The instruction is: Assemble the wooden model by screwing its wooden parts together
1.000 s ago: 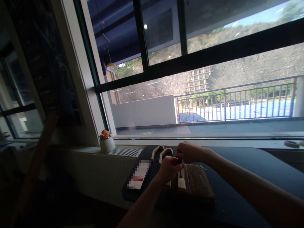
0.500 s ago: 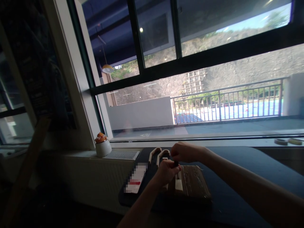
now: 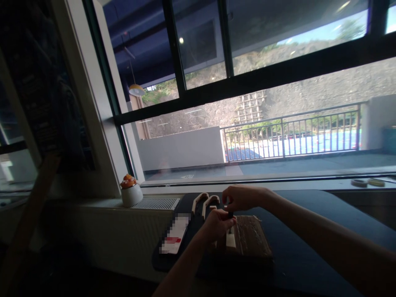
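Both hands meet above a brown wooden block with a rough, ridged top. My left hand is closed, its thumb and fingers pinching a small dark-handled tool with a thin shaft pointing down. Directly above, my right hand is curled, with its fingertips at the upper end of that tool. The shaft reaches toward a pale wooden piece at the block's left side; its tip is too dim to make out. Behind my left hand lie two pale, bent wooden pieces.
A phone-like slab with a blurred face lies left on the dark table. A whitish pot with an orange top stands on the sill by a vent grille. Tape rolls rest at the right. A window spans the back.
The view has turned slightly right, so the scene shifts left. Both hands stay together at the dark-handled tool; the right hand's fingers have changed pose slightly.
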Demonstrator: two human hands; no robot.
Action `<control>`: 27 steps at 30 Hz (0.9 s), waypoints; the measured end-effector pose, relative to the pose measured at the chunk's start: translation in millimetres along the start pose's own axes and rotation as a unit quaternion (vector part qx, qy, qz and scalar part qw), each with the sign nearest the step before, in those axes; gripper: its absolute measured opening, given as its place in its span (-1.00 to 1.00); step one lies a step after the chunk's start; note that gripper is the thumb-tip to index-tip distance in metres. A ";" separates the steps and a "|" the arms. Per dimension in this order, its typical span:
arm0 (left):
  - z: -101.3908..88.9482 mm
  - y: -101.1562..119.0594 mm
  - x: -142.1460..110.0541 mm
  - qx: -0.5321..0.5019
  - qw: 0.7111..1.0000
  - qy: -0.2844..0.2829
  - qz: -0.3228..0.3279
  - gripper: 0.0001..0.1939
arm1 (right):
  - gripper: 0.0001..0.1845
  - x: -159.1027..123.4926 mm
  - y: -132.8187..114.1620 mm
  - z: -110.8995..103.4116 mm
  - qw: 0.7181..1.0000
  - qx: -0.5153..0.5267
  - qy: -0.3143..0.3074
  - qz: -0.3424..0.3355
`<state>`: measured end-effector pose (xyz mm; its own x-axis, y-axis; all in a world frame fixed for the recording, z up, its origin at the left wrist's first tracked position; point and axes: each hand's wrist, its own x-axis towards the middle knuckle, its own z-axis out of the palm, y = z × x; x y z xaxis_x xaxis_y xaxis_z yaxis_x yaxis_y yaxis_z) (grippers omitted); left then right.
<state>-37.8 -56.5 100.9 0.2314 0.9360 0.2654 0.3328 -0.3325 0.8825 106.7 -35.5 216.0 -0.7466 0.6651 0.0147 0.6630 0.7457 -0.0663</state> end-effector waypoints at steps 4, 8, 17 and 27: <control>-2.8 -2.0 1.3 -0.012 1.000 -0.017 0.010 -0.76 | -0.78 1.0 1.3 4.7 1.000 -0.015 -0.006 0.006; -5.6 -2.5 1.1 -0.027 0.999 -0.036 -0.001 -0.70 | -0.72 1.7 -1.6 6.7 0.999 -0.041 -0.010 0.027; -9.7 -10.4 5.1 -0.029 0.999 -0.033 -0.006 -0.79 | -0.68 6.6 -6.9 6.0 0.997 -0.061 -0.027 0.038; -9.5 -6.1 3.9 -0.027 0.998 -0.054 0.008 -0.79 | -0.68 6.9 -10.0 3.0 0.996 -0.069 -0.030 0.044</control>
<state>-47.5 -49.7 100.2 0.3351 0.9115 0.2384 0.2799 -0.3379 0.8986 94.8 -38.4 213.8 -0.6850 0.7272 -0.0442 0.7238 0.6862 0.0725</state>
